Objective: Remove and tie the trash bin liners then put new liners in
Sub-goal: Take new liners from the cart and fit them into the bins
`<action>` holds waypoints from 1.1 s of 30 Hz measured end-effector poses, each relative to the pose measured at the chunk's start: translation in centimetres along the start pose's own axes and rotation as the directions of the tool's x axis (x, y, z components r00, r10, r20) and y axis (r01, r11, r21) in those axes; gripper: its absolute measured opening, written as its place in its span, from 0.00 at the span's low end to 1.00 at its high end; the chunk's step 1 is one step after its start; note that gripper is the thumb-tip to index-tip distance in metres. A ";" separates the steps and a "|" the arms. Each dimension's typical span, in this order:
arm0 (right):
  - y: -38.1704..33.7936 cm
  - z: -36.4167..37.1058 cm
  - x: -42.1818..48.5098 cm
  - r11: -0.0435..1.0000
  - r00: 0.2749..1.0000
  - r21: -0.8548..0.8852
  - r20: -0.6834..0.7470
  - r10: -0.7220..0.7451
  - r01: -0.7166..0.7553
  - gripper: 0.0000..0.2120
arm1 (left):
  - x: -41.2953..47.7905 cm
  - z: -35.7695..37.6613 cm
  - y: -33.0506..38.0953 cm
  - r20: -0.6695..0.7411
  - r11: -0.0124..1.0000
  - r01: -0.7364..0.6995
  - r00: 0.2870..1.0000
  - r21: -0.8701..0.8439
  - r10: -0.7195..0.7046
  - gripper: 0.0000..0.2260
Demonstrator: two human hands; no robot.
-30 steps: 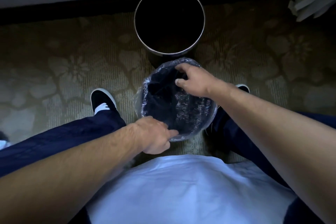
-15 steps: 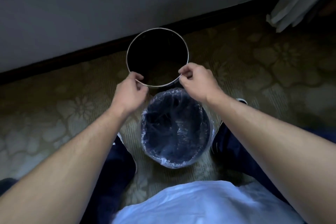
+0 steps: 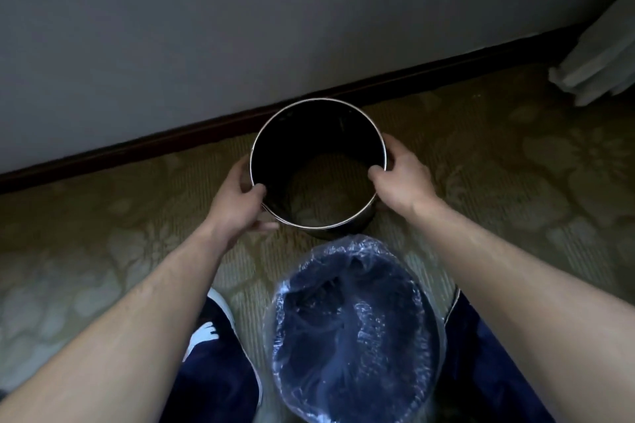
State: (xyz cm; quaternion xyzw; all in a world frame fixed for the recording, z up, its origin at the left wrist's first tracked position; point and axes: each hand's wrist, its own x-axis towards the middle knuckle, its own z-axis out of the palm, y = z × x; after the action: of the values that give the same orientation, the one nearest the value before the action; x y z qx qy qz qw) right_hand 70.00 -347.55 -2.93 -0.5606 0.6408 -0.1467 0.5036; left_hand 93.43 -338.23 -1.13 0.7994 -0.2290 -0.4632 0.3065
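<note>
View from above, looking down a person's two bare forearms. In the centre of the frame, both hands grip a black round bin with a thin metal rim. The left hand clasps the rim's left side, thumb hooked inside and fingers curled round the outer wall. The right hand clasps the right side the same way. Patterned carpet shows through the bin's bottom. Just below it, at lower centre and apart from both hands, stands a second bin fitted with a clear plastic liner, which is crinkled and folded over its rim. A dark shoe with white trim sits to its left. A grey wall and dark baseboard cross the top.
</note>
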 end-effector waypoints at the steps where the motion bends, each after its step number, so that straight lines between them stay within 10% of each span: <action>1: 0.4 0.3 0.1 1.000 1.000 0.026 0.013 -0.001 0.000 0.32 | 0.3 -0.2 -0.1 0.039 0.997 0.036 0.999 -0.065 -0.034 0.30; 21: -11.2 -3.8 -8.6 0.949 0.965 0.185 0.016 -0.262 0.254 0.38 | -9.8 -7.9 7.2 -0.061 0.968 -0.177 0.984 -0.178 0.169 0.38; 33: -15.9 -12.9 -26.2 0.923 0.928 0.186 0.096 -0.359 0.338 0.33 | -29.0 -12.9 9.5 0.111 0.915 -0.314 0.930 -0.254 0.350 0.35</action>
State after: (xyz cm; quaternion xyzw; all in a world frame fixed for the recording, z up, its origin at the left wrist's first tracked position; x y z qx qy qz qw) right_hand 65.14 -334.95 27.44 -0.6299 0.4826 -0.2506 0.5545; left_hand 90.53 -322.49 27.91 0.6693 -0.3291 -0.4881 0.4533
